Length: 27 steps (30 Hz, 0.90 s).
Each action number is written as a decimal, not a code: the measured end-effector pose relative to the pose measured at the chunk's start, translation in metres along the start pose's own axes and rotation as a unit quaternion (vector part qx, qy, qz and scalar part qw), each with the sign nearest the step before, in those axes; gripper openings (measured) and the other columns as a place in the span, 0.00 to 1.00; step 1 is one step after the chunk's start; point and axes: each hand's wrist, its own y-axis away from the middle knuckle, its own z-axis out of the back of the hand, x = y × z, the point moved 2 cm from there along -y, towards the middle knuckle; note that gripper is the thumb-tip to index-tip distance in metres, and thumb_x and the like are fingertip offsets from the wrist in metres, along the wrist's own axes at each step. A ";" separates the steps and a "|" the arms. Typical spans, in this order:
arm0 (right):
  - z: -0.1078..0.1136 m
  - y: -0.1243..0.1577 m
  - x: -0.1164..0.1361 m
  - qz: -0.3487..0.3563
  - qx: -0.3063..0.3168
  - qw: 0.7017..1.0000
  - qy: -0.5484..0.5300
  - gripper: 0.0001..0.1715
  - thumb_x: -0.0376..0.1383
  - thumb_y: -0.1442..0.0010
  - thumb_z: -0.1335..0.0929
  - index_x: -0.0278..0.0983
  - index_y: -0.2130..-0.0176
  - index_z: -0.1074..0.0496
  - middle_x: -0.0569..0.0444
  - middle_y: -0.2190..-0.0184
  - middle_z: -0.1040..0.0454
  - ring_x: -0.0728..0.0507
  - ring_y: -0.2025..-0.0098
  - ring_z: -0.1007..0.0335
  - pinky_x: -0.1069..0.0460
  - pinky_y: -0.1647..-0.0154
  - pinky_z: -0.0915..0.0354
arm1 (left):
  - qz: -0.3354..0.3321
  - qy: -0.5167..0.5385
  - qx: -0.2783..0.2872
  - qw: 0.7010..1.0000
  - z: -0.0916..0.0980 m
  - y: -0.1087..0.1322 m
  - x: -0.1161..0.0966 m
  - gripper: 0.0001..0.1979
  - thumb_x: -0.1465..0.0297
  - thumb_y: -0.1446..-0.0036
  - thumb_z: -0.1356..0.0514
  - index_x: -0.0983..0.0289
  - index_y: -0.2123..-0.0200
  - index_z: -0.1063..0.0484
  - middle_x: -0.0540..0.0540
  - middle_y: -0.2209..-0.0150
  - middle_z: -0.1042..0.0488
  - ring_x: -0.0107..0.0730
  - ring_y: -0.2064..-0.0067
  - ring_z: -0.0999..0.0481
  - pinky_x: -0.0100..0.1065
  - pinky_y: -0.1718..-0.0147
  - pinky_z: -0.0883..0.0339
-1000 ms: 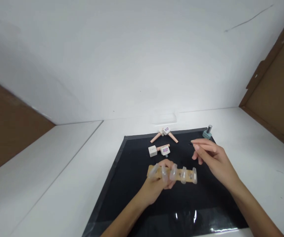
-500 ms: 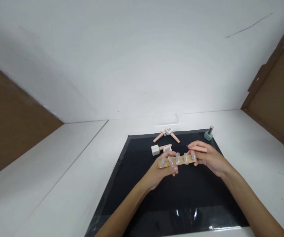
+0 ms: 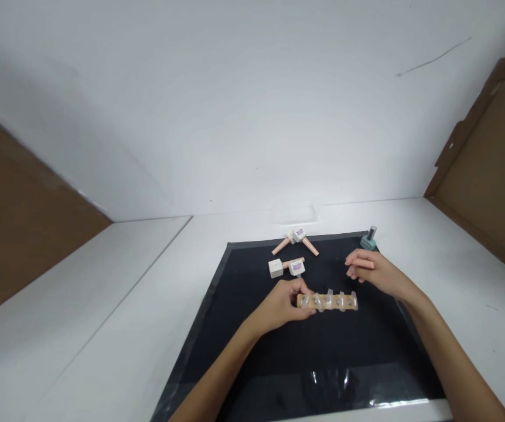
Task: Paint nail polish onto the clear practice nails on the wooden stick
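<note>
A wooden nail-display strip [image 3: 335, 302] with several clear false nails across it is pinched at its left end by my left hand [image 3: 281, 306]. To the right and slightly above the strip, apart from it, my right hand [image 3: 379, 275] is closed around a pink nail-polish brush cap [image 3: 364, 264]. The brush tip cannot be made out. Just above my left hand is a white nail-polish bottle [image 3: 297, 268] with a purple label. Beside it lies another white bottle [image 3: 275, 268] with a pink cap.
Two more white bottles with pink caps [image 3: 310, 245] lie at the back of the black mat [image 3: 244, 293]. A teal bottle [image 3: 368, 242] with a dark cap stands at the mat's back right corner. A white wall [image 3: 252, 117] rises behind.
My right hand has drawn away from the strip, keeping the pink brush cap. My left hand has shifted the strip right and down, and now grips only its left end.
</note>
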 end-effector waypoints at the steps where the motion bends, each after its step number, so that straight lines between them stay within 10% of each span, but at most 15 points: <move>1: 0.001 -0.001 -0.001 0.014 -0.011 1.000 0.010 0.07 0.31 0.57 0.34 0.36 0.71 0.30 0.57 0.78 0.27 0.48 0.74 0.31 0.53 0.74 0.37 | 0.001 -0.016 0.013 1.000 0.000 0.000 0.001 0.11 0.71 0.59 0.35 0.67 0.74 0.34 0.47 0.76 0.31 0.23 0.75 0.35 0.27 0.74 0.42; 8: 0.003 -0.002 0.002 0.057 -0.040 0.996 0.051 0.08 0.33 0.54 0.35 0.37 0.68 0.31 0.55 0.75 0.26 0.46 0.73 0.30 0.52 0.72 0.36 | -0.086 -0.222 0.008 0.971 0.005 -0.005 -0.002 0.10 0.72 0.61 0.32 0.65 0.77 0.32 0.49 0.70 0.34 0.29 0.67 0.34 0.29 0.67 0.40; 18: 0.004 -0.002 -0.001 0.072 -0.044 0.995 0.056 0.09 0.34 0.53 0.35 0.38 0.67 0.32 0.56 0.76 0.27 0.47 0.73 0.31 0.51 0.71 0.35 | 0.043 -0.241 0.047 0.968 0.038 0.012 -0.007 0.13 0.76 0.59 0.38 0.64 0.65 0.25 0.49 0.70 0.29 0.29 0.70 0.34 0.29 0.69 0.37; 21: 0.004 -0.003 -0.002 0.078 -0.040 0.995 0.055 0.09 0.33 0.53 0.35 0.38 0.67 0.32 0.56 0.75 0.27 0.47 0.73 0.30 0.51 0.71 0.35 | 0.043 -0.266 -0.019 0.963 0.056 0.015 -0.012 0.10 0.76 0.56 0.42 0.64 0.68 0.26 0.49 0.74 0.30 0.30 0.72 0.33 0.30 0.71 0.37; 27: 0.002 -0.004 -0.006 0.081 -0.037 0.994 0.055 0.10 0.32 0.52 0.36 0.37 0.66 0.31 0.55 0.75 0.27 0.47 0.73 0.30 0.51 0.69 0.34 | -0.166 -0.432 -0.155 0.873 0.050 0.004 -0.015 0.19 0.83 0.48 0.51 0.63 0.56 0.29 0.58 0.55 0.27 0.40 0.52 0.33 0.44 0.51 0.39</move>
